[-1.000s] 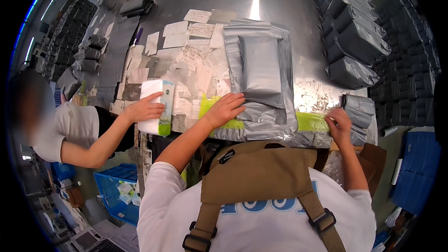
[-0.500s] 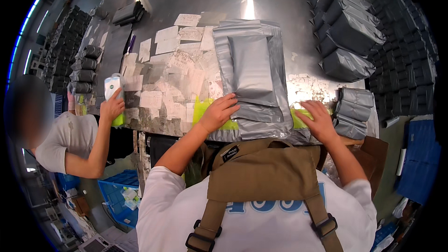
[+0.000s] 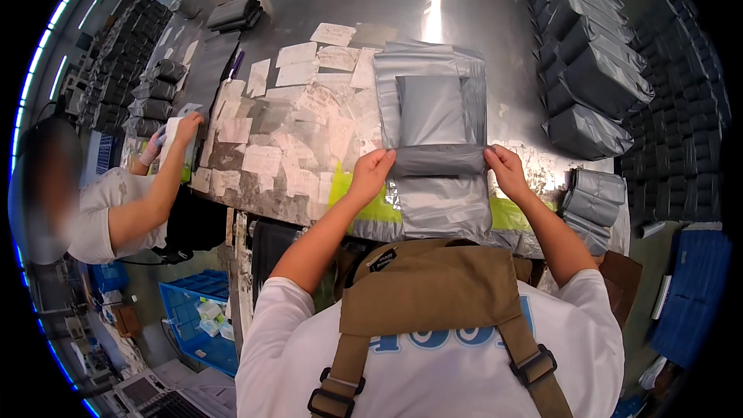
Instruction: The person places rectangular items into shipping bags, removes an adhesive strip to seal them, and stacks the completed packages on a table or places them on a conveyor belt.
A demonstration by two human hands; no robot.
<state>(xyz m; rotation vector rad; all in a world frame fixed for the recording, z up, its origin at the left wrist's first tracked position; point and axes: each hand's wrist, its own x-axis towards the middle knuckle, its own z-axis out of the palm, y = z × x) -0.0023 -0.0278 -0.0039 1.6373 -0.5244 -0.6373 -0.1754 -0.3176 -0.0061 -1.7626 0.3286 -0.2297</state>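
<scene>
A filled grey plastic mailing bag [image 3: 430, 112] lies on a pile of flat grey bags [image 3: 447, 213] at the table's front edge. Its near end is turned up into a folded flap [image 3: 438, 161] across the width. My left hand [image 3: 373, 176] pinches the left end of that flap between thumb and fingers. At the flap's right end, my right hand [image 3: 507, 173] grips it the same way. What the bag contains is hidden.
Packed grey parcels [image 3: 596, 85] stand in a row at right, with rolled grey bags [image 3: 594, 200] nearer me. Paper slips [image 3: 298, 112] cover the table's left part. A co-worker's hands [image 3: 186, 130] hold a white item at left, above a blue crate [image 3: 197, 321] on the floor.
Both my hands have closed on the bag's near end, which is now folded up. Earlier the right hand was open, away from the bag. The co-worker's hands have shifted with the white item.
</scene>
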